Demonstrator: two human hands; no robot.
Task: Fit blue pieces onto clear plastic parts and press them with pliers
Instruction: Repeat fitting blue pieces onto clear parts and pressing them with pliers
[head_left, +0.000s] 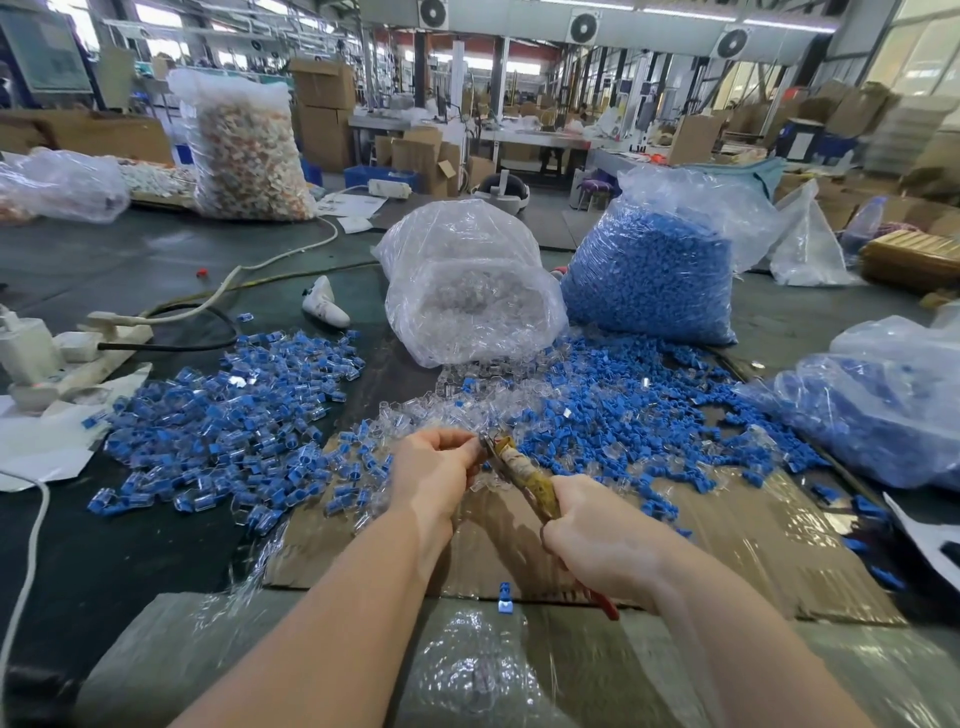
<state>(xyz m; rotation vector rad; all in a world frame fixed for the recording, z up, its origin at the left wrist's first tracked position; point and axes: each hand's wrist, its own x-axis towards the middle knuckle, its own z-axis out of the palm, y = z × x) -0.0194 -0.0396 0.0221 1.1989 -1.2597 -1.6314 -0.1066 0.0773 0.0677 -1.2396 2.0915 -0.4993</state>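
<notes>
My right hand grips the handles of worn pliers, whose jaws point up-left toward my left hand. The left hand's fingers curl around a small piece at the jaws; the piece itself is mostly hidden. Loose clear plastic parts lie just beyond my hands. A spread of loose blue pieces covers the table to the right. Left of my hands lies a heap of joined blue-and-clear parts. One blue-and-clear part sits alone on the cardboard near me.
A bag of clear parts and a bag of blue pieces stand behind the piles; another blue-filled bag lies at the right. A power strip with cables is at the left. Flattened cardboard lies under my hands.
</notes>
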